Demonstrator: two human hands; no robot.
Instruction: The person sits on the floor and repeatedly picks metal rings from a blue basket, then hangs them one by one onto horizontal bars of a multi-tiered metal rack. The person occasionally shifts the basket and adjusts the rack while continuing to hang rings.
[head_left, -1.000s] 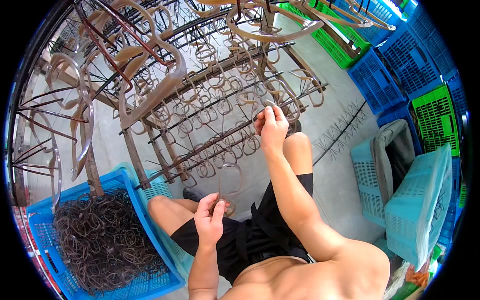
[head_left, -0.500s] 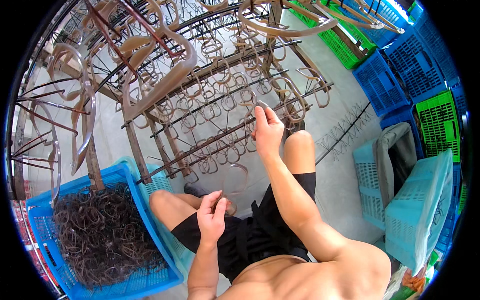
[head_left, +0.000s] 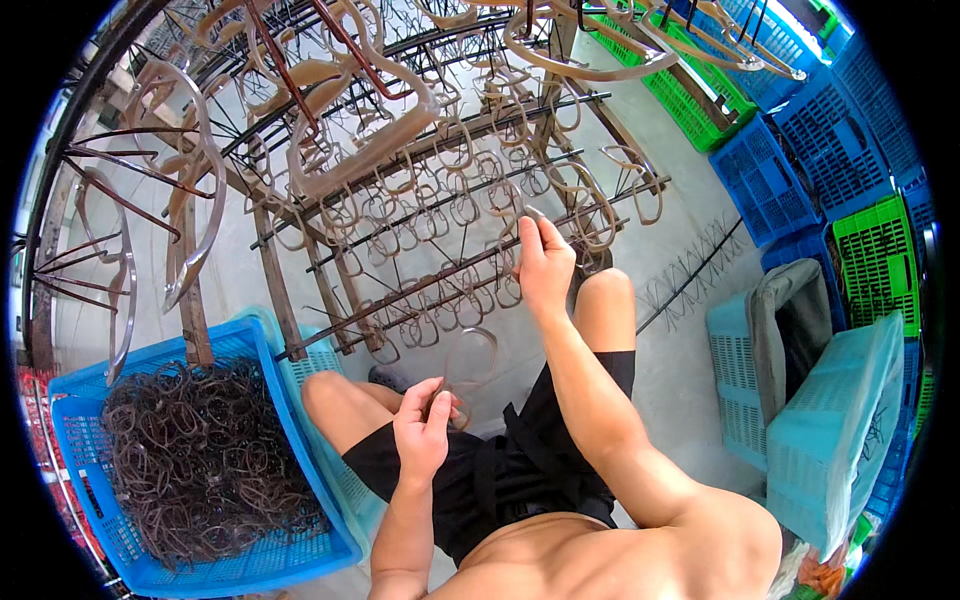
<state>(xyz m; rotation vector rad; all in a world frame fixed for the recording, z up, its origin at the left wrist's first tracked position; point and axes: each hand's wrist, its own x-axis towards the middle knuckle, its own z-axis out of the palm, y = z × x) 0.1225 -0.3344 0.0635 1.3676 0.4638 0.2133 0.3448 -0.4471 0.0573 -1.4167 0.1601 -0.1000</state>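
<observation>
The left hand's [head_left: 424, 432] grip is clamped on a thin, see-through looped frame [head_left: 494, 350], its lower part hidden by fingers. The right hand [head_left: 546, 262] reaches up against the rack [head_left: 278, 290]; its fingertips merge with loops behind, so I cannot tell whether that grip closes on one. Large glossy brownish frames [head_left: 385, 145], some cut off above, partly block the rack. A blue plastic basket [head_left: 240, 572] at left holds a dark, wiry tangle [head_left: 210, 460]; perforated crates [head_left: 875, 255] stack at right.
</observation>
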